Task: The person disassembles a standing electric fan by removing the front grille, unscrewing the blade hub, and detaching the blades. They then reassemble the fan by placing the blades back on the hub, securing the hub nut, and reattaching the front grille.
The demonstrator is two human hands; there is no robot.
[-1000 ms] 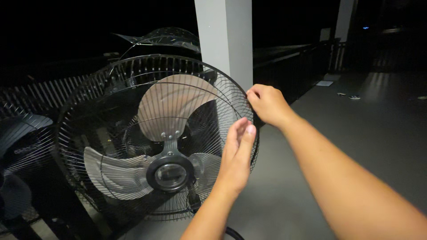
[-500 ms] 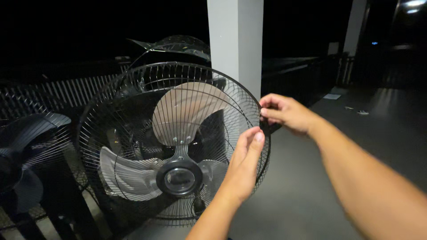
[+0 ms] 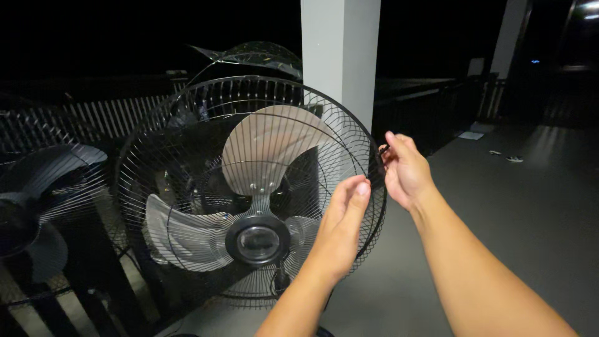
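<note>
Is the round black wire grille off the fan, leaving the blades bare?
No: the black wire grille covers the translucent blades, both hands at its right rim.

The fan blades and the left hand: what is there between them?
In the head view, only the black wire grille lies between them. The left hand rests on its front, near the rim; the blades sit behind the wires.

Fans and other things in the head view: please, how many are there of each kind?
Fans: 3, namely front fan, left fan, back fan
Blades in front fan: 3
Pillars: 2, near and far
Hands: 2, left, right
Total: 10
</note>
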